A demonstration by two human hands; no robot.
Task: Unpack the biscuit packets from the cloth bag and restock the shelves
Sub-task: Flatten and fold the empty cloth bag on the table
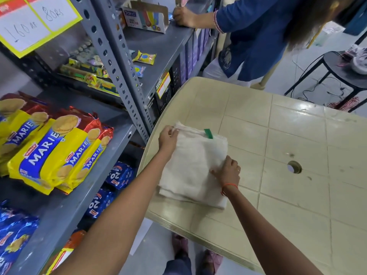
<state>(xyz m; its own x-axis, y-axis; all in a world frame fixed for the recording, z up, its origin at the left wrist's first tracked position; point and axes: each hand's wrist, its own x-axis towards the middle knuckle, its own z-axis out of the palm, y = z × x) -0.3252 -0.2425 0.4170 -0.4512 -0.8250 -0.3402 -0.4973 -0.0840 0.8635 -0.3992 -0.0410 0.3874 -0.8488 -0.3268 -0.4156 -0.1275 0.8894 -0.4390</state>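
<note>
Under your hands you have an off-white cloth bag (193,167) with a small green tag (208,133) at its far edge. The tabletop (297,139) is pale cream, marked with a grid of square lines. On the grey metal shelf (65,211) to your left, the Marie biscuit packets (49,153) are yellow with blue bands and red tops. Below them, the packets (119,175) are dark blue. Your right wrist wears a red thread (229,186).
</note>
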